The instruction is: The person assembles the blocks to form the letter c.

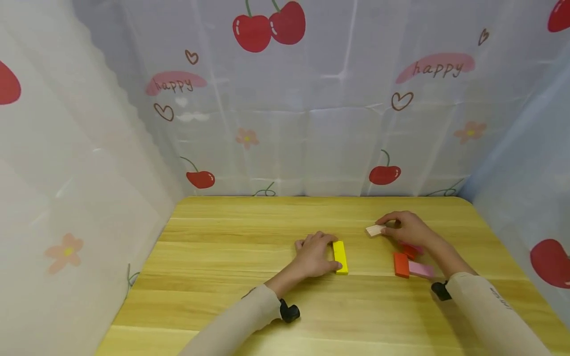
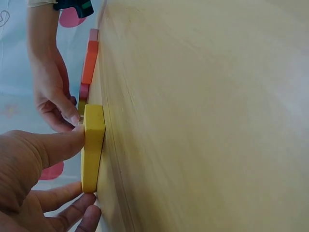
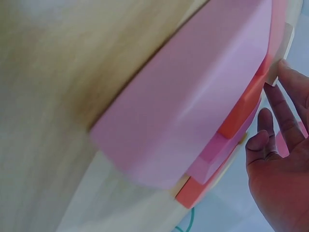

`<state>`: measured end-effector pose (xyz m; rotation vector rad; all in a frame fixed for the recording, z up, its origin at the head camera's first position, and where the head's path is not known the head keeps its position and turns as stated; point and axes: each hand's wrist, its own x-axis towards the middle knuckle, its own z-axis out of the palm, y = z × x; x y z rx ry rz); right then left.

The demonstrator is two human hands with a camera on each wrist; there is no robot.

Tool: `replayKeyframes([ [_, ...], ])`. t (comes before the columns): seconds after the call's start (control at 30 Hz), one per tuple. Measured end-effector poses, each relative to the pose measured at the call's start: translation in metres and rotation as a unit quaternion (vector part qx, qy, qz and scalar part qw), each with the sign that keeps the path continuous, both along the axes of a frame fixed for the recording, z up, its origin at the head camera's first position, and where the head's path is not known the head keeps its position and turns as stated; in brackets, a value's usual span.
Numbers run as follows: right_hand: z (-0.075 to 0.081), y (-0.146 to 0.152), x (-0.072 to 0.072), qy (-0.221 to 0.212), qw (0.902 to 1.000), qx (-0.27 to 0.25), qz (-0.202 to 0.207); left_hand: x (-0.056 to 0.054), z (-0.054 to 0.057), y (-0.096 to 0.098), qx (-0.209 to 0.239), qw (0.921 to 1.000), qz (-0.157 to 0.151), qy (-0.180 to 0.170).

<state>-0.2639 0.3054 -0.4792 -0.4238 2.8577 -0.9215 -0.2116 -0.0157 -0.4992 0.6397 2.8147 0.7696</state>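
Observation:
On the wooden tabletop (image 1: 213, 277) lies a yellow block (image 1: 340, 252). My left hand (image 1: 313, 256) spans it lengthwise, thumb at the near end and fingertips at the far end, also clear in the left wrist view of the yellow block (image 2: 91, 154). Farther back and to the right, my right hand (image 1: 410, 229) pinches a pale wooden block (image 1: 373, 231) between thumb and finger. In the right wrist view that pale block (image 3: 287, 46) shows at the fingertips, the other fingers loosely bent. Close to the right forearm sit an orange-red block (image 1: 401, 265) and a pink block (image 1: 421, 269), end to side.
Partly hidden by the right wrist, another red block (image 1: 408, 251) lies with a pink one behind the front pair. A cherry-print curtain (image 1: 329, 148) hangs at the table's back edge and along both sides.

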Motion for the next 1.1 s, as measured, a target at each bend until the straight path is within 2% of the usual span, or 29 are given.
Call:
replayKeyframes([
  [0.2, -0.001, -0.008, -0.001, -0.006, 1.0, -0.004, 0.001, 0.003, -0.002, -0.017, 0.011, 0.9999, -0.003, -0.007],
  [0.7, -0.002, -0.033, -0.007, 0.002, 0.9997, 0.001, 0.024, 0.007, -0.002, -0.073, 0.039, 0.9989, 0.015, -0.024],
  [1.1, -0.004, -0.059, -0.015, -0.003, 0.9991, -0.019, 0.039, 0.006, 0.004, -0.102, 0.049, 0.9979, 0.023, -0.036],
])
